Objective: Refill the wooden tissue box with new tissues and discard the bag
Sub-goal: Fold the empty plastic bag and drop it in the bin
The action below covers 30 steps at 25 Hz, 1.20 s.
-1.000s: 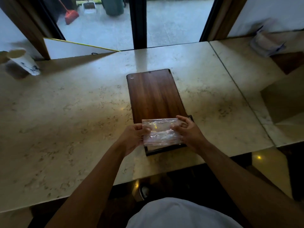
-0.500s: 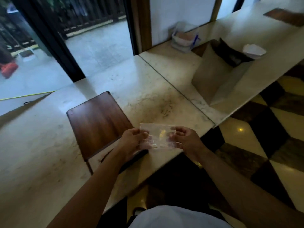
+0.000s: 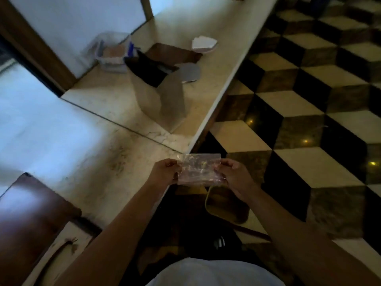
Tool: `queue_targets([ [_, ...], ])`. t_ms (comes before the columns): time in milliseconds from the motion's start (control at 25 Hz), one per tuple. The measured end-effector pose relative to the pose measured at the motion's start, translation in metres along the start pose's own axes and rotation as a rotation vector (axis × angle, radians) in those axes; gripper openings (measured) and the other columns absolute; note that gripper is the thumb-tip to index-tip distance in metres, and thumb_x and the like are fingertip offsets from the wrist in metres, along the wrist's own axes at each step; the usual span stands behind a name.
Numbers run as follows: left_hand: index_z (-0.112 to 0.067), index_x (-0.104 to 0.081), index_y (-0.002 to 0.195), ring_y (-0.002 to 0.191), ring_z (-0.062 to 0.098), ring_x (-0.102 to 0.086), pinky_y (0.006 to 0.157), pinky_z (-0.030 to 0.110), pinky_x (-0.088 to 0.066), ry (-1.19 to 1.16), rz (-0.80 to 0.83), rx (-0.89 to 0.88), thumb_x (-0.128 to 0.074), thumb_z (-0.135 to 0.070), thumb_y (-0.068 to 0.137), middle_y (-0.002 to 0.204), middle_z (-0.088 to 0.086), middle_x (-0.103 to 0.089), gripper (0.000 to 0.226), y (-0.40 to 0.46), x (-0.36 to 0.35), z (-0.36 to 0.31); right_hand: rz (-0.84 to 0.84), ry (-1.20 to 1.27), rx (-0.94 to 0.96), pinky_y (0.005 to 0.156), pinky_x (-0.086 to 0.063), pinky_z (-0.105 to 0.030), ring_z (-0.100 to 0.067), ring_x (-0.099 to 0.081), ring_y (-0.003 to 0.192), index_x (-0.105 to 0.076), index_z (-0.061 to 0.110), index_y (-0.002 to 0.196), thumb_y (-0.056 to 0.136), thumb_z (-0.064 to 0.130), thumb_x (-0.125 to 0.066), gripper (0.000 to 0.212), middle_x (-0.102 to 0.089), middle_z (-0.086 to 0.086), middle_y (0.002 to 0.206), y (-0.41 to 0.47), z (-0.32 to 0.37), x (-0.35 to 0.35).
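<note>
Bag point(image 3: 199, 170) clear, pinched by both hands' fingers point(image 3: 174, 164) | tissue box point(image 3: 31, 219) cropped, blurred

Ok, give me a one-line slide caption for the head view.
Both hands, left and right, hold the empty clear bag past the marble counter edge, above a floor bin.

Wide bare stretch of marble counter point(image 3: 86, 141) lies left of the hands, nothing on it. Farther along, an upright paper bag point(image 3: 162, 93) blocks the counter's middle, a plastic container point(image 3: 112, 56) just behind it. Right side: open checkered floor point(image 3: 309, 112).
</note>
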<state>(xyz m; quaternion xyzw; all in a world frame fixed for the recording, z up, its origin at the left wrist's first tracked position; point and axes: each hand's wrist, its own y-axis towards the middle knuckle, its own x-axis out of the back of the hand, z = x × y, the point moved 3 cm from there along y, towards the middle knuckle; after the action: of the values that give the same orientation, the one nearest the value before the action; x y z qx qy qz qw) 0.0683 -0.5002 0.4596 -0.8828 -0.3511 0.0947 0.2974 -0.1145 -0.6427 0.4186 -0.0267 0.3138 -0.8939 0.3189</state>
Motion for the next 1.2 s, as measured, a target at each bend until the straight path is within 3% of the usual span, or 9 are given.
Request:
queue_targets([
  [200, -0.001, -0.069, 0.095, 0.078, 0.032, -0.072, 0.079, 0.044, -0.06, 0.169, 0.127, 0.075, -0.067, 0.001, 0.089, 0.089, 0.019, -0.071, 0.007, 0.046, -0.074, 0.002, -0.233, 0.084, -0.048, 0.076, -0.057, -0.04, -0.025, -0.066, 0.079, -0.073, 0.016, 0.093, 0.093, 0.011, -0.067, 0.008, -0.073, -0.011, 0.088, 0.005, -0.016, 0.067],
  [400, -0.015, -0.072, 0.096, 0.094, 0.036, -0.074, 0.088, 0.054, -0.06, 0.359, 0.222, 0.119, -0.072, -0.002, 0.083, 0.098, 0.019, -0.076, 0.018, 0.096, -0.123, 0.031, -0.442, 0.121, -0.155, 0.052, -0.053, -0.02, -0.005, -0.065, 0.054, -0.072, 0.016, 0.095, 0.097, 0.011, -0.061, 0.012, -0.07, -0.001, 0.076, 0.011, -0.041, 0.104],
  [560, -0.018, -0.068, 0.106, 0.094, 0.028, -0.075, 0.087, 0.049, -0.061, 0.392, 0.277, 0.238, -0.071, -0.015, 0.087, 0.101, 0.012, -0.076, 0.019, 0.132, -0.154, 0.072, -0.508, 0.163, -0.25, 0.063, -0.047, -0.033, -0.023, -0.057, 0.071, -0.068, 0.015, 0.086, 0.1, 0.011, -0.055, 0.019, -0.06, -0.014, 0.089, 0.031, -0.081, 0.126],
  [680, -0.004, -0.067, 0.114, 0.096, 0.03, -0.071, 0.093, 0.052, -0.058, 0.457, 0.304, 0.314, -0.063, -0.016, 0.092, 0.096, 0.014, -0.072, 0.025, 0.159, -0.173, 0.11, -0.533, 0.086, -0.326, 0.077, -0.052, -0.047, -0.031, -0.061, 0.085, -0.068, 0.009, 0.102, 0.098, 0.01, -0.058, 0.011, -0.065, -0.022, 0.101, 0.06, -0.12, 0.141],
  [760, -0.003, -0.067, 0.119, 0.104, 0.03, -0.068, 0.098, 0.05, -0.055, 0.5, 0.281, 0.375, -0.061, -0.013, 0.092, 0.107, 0.014, -0.071, 0.03, 0.181, -0.182, 0.145, -0.54, 0.029, -0.386, 0.081, -0.056, -0.049, -0.031, -0.066, 0.087, -0.072, 0.01, 0.106, 0.095, 0.012, -0.062, 0.014, -0.072, -0.019, 0.104, 0.085, -0.157, 0.149],
  [800, -0.005, -0.067, 0.118, 0.107, 0.03, -0.067, 0.1, 0.049, -0.054, 0.513, 0.258, 0.4, -0.061, -0.013, 0.091, 0.113, 0.015, -0.07, 0.029, 0.193, -0.185, 0.167, -0.522, -0.005, -0.41, 0.079, -0.056, -0.046, -0.028, -0.067, 0.085, -0.074, 0.015, 0.099, 0.094, 0.014, -0.064, 0.011, -0.074, -0.015, 0.099, 0.099, -0.177, 0.154],
  [920, -0.01, -0.066, 0.112, 0.101, 0.03, -0.067, 0.092, 0.045, -0.056, 0.55, 0.169, 0.438, -0.06, -0.016, 0.093, 0.111, 0.014, -0.07, 0.021, 0.227, -0.19, 0.233, -0.467, -0.071, -0.476, 0.075, -0.057, -0.042, -0.024, -0.069, 0.08, -0.07, 0.024, 0.077, 0.092, 0.019, -0.067, 0.017, -0.072, -0.007, 0.084, 0.146, -0.244, 0.168],
  [1040, -0.011, -0.067, 0.116, 0.095, 0.025, -0.068, 0.077, 0.038, -0.056, 0.535, 0.128, 0.464, -0.057, -0.021, 0.097, 0.106, 0.01, -0.071, 0.024, 0.263, -0.195, 0.3, -0.404, -0.067, -0.555, 0.066, -0.052, -0.04, -0.024, -0.066, 0.071, -0.071, 0.017, 0.092, 0.089, 0.02, -0.067, 0.006, -0.068, -0.008, 0.081, 0.189, -0.304, 0.183],
  [1200, -0.011, -0.068, 0.1, 0.083, 0.027, -0.071, 0.059, 0.031, -0.058, 0.522, 0.122, 0.499, -0.06, -0.017, 0.096, 0.098, 0.013, -0.073, 0.011, 0.322, -0.212, 0.383, -0.357, -0.121, -0.624, 0.064, -0.049, -0.038, -0.025, -0.063, 0.073, -0.066, 0.018, 0.081, 0.09, 0.017, -0.067, 0.01, -0.065, -0.01, 0.082, 0.256, -0.38, 0.204],
])
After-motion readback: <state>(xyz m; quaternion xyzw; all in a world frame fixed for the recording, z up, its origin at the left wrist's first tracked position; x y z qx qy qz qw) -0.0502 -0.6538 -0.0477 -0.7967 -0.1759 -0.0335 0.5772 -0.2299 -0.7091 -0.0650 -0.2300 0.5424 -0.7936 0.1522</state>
